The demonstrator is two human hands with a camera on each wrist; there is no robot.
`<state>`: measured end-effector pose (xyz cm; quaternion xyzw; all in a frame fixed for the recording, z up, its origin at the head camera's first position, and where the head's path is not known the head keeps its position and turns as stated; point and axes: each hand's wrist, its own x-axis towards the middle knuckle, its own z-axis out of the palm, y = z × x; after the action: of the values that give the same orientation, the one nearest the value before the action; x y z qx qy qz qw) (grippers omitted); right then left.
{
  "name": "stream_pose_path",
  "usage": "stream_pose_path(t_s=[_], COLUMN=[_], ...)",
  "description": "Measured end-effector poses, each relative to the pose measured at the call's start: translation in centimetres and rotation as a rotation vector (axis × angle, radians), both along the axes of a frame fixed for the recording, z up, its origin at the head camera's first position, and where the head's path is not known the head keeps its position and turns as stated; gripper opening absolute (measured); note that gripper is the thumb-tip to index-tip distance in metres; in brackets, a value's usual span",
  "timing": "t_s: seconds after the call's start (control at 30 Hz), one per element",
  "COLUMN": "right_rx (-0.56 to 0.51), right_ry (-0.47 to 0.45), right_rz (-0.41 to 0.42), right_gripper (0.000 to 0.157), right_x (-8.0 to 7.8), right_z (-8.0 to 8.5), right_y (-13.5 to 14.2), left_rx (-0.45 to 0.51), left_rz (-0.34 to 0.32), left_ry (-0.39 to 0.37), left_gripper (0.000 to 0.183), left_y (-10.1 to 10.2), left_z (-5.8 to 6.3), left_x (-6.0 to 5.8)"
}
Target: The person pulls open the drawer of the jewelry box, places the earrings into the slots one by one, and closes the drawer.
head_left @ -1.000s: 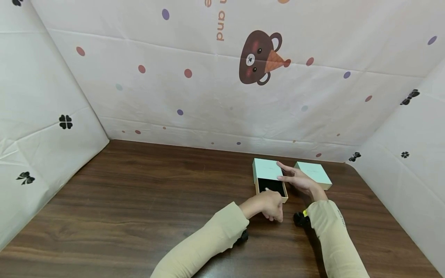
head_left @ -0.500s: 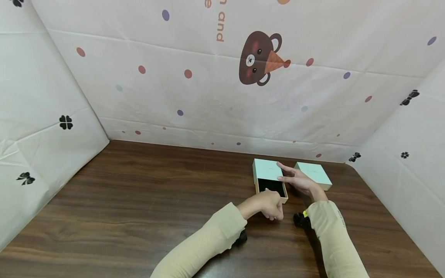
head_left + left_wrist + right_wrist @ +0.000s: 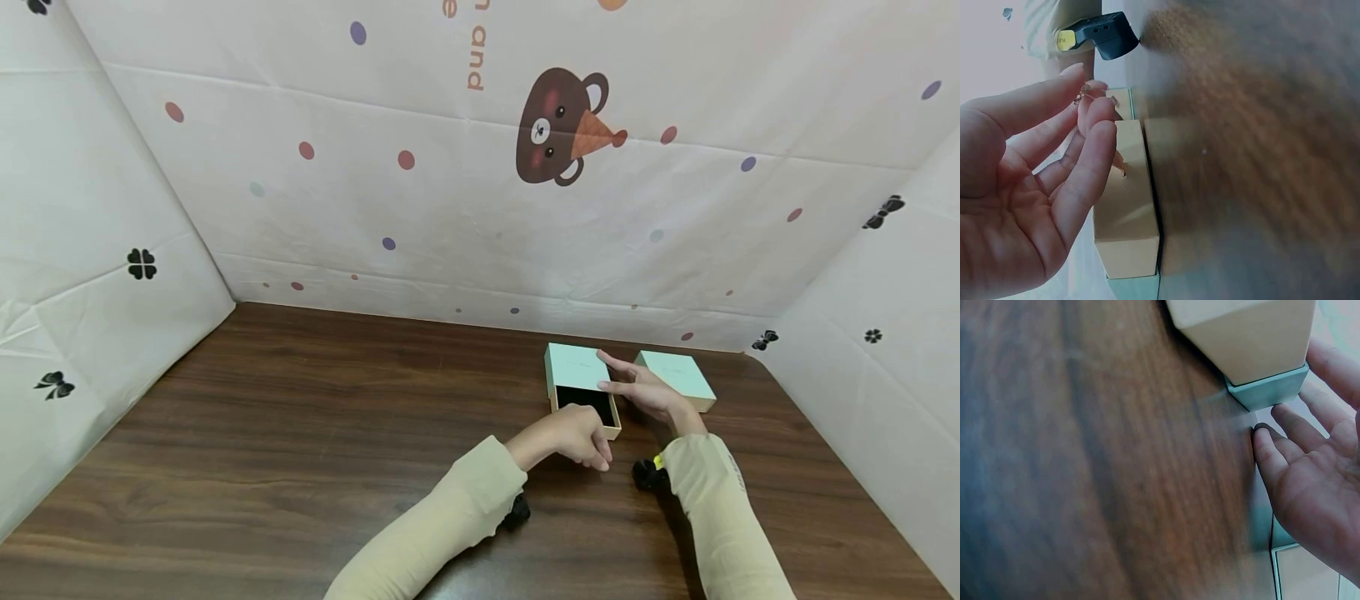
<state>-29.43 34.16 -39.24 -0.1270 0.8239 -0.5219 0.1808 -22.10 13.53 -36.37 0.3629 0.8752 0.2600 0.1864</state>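
Observation:
A mint-green slide box (image 3: pixel 576 364) rests near the back of the table, its cream drawer (image 3: pixel 1125 200) pulled partway out toward the person. Black lining (image 3: pixel 588 400) shows inside the drawer, and an orange ribbon tab (image 3: pixel 1120 164) hangs from its front. Just over the drawer's front edge, my left hand (image 3: pixel 576 433) pinches a small gold-coloured piece of jewellery (image 3: pixel 1082 94) between thumb and fingertips. The fingers partly hide it; its exact kind I cannot tell. My right hand (image 3: pixel 651 393) touches the right side of the box's sleeve with extended fingers.
A second mint-green box (image 3: pixel 677 372), closed, stands to the right behind my right hand. Black wrist cameras (image 3: pixel 649 473) hang under both sleeves. White printed sheets (image 3: pixel 375 200) wall in the wooden table (image 3: pixel 300 433) at the back and sides.
The small jewellery piece seen on the black lining a second ago is now in my left fingers. My left hand has risen slightly; my right hand has stayed at the box.

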Motion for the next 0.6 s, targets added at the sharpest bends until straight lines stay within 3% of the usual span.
stream_pose_path(t_s=[0.33,0.6], right_rx=[-0.01,-0.014], right_ry=[-0.009,-0.005], right_rz=[-0.003,-0.006], right_gripper=[0.074,0.074], right_x=[0.0,0.03], right_z=[-0.04,0.03], right_y=[-0.07,-0.06], left_rx=[0.085,0.142], left_rz=[-0.031,-0.009], left_ry=[-0.03,-0.058], left_gripper=[0.009,0.007], left_y=[-0.63,-0.97], left_z=[0.04,0.02], left_x=[-0.6,-0.85])
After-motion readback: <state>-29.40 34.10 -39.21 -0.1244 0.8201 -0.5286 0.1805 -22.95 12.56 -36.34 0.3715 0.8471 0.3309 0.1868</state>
